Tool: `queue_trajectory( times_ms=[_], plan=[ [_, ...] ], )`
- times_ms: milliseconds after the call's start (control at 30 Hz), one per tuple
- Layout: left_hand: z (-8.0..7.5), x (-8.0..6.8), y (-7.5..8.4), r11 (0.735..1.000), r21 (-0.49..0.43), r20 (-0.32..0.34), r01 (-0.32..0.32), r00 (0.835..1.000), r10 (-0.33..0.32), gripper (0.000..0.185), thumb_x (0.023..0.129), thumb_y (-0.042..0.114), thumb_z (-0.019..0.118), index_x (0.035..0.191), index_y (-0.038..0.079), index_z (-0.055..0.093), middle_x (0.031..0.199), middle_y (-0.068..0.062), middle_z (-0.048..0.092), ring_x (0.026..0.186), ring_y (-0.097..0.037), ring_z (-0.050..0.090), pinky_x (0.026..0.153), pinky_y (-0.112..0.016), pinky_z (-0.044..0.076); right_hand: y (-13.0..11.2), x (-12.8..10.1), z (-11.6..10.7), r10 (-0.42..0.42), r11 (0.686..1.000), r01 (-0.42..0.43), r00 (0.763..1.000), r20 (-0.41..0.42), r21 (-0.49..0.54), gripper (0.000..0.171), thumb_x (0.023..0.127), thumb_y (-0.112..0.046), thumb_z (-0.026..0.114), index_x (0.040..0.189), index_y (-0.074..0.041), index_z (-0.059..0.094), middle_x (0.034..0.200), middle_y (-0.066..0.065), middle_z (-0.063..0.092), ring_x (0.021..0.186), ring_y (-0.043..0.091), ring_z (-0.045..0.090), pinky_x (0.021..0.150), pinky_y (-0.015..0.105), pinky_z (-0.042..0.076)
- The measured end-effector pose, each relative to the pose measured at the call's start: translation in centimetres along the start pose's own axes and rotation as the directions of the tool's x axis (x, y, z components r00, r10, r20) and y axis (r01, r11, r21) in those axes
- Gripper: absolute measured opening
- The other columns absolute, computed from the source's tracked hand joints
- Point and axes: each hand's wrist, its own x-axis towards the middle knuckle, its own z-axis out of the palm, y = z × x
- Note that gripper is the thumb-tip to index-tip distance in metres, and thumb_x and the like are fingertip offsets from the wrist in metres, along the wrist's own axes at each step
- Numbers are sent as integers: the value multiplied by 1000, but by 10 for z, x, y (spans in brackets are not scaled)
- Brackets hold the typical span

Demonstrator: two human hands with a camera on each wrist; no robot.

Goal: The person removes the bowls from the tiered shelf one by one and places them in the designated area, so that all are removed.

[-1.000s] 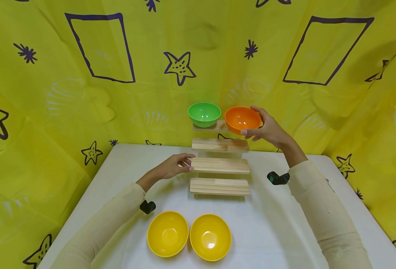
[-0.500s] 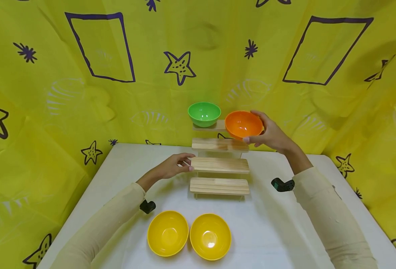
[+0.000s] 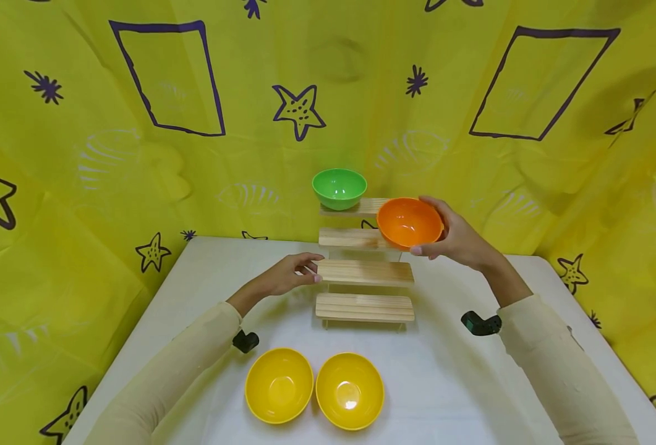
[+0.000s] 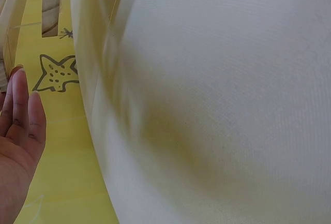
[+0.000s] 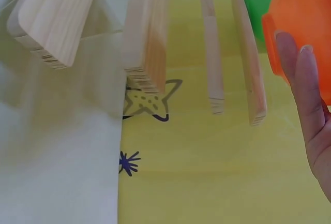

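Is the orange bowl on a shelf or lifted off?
Lifted off: the right hand holds the orange bowl tilted, in front of the upper shelves.

Round orange plastic bowl (image 3: 410,222): smooth, semi-glossy, held in right hand (image 3: 457,238). Round green plastic bowl (image 3: 339,188): same smooth sheen. Two round yellow plastic bowls (image 3: 279,384) (image 3: 350,390): glossy, bright highlights inside. Stepped stand of pale unfinished wood slats (image 3: 364,272): matt, visible grain, rough-cut ends in right wrist view. Surface covered in white cloth (image 3: 450,383), matt, fine weave. Yellow printed backdrop sheet (image 3: 72,154): thin, slightly shiny, creased. Cream knit sleeves (image 3: 177,377), matt.
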Motion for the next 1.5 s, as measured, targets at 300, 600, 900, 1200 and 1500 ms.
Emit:
queue_trajectory(
  times_ms=[300, 600, 900, 1200, 1500],
  plan=[
    [0, -2, -1, 1000, 4, -6, 5, 1000, -5, 52, 89, 22, 67, 136, 8, 48, 113, -12, 60, 100, -22, 58, 88, -35, 48, 5, -18, 2, -27, 1000, 27, 999, 23, 15, 95, 76, -2, 76, 150, -15, 16, 143, 10, 31, 112, 31, 44, 69, 34, 55],
    [1, -3, -1, 1000, 15, -9, 7, 1000, -7, 51, 90, 22, 66, 136, 8, 49, 112, -11, 60, 99, -22, 59, 84, -32, 48, 6, -41, 6, -65, 998, 65, 998, 10, -16, 97, 73, 2, 78, 149, -11, 18, 142, 12, 33, 115, 23, 45, 79, 27, 53],
    [1, -2, 0, 1000, 17, -14, -1, 1000, 2, 52, 90, 22, 67, 136, 8, 49, 111, -12, 60, 97, -21, 59, 82, -31, 48, 8, -65, 16, -67, 998, 66, 997, 28, 12, 100, 70, 5, 78, 149, -13, 19, 141, 10, 33, 115, 25, 47, 79, 31, 54],
    [2, -1, -2, 1000, 11, -10, 1, 1000, -1, 52, 89, 20, 67, 136, 7, 48, 113, -14, 60, 99, -23, 58, 85, -35, 48, 17, -83, 24, -100, 995, 99, 994, 47, 16, 102, 68, 5, 81, 148, -15, 21, 139, 11, 34, 112, 17, 50, 77, 33, 55],
    [2, -3, 10, 1000, 14, -1, -1, 1000, 1, 52, 91, 13, 64, 137, -2, 45, 114, -20, 59, 101, -30, 57, 88, -43, 46, 26, -95, 30, -92, 996, 90, 994, 58, 25, 104, 65, 3, 83, 148, -18, 23, 139, 5, 35, 113, 18, 49, 77, 34, 55]
  ],
)
